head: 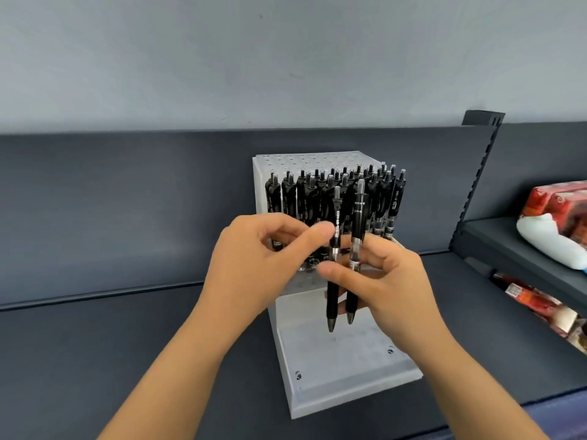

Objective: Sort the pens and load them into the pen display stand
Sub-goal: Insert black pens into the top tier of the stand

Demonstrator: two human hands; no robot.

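pens (332,300) gripped upright by right hand (390,281), left hand (254,262) pinching one of them

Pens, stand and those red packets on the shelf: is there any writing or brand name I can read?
White print on the held pens: too blurred to read.
White print on the pens standing in the stand: too small to read.
Print on the red packets: blurred, unreadable.
No legible text anywhere.

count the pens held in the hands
2. The first pen is pinched by both the left hand and right hand; the second pen, just right of it, sits in the right hand. None seems hidden.
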